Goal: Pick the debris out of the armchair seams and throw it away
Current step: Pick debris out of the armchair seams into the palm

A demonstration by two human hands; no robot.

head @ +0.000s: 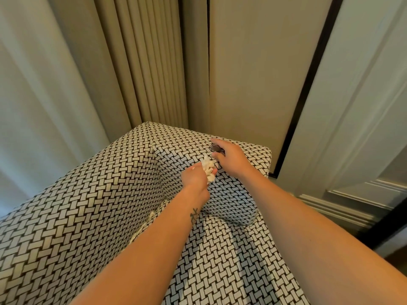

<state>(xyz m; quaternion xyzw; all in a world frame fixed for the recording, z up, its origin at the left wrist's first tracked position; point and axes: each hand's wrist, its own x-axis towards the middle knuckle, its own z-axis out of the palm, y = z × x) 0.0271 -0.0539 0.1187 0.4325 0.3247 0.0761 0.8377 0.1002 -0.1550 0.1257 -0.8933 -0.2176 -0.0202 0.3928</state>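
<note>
Left hand (195,178) clutches white wad (208,169), right hand (230,158) at its 2 o'clock pinches dark scrap (214,148) (transferring could spill bits).

A pale curtain (33,95) hangs in soft folds on the left, with a beige pleated drape (154,62) just beside it in the corner. To the right stands a plain beige wall panel (253,73), edged by a thin black strip (308,84). Beyond the strip is white panelled woodwork (363,106) with stepped moulding (330,208) low down, and a sliver of brown floor (396,258) shows at the right edge; the light is soft and even.
</note>
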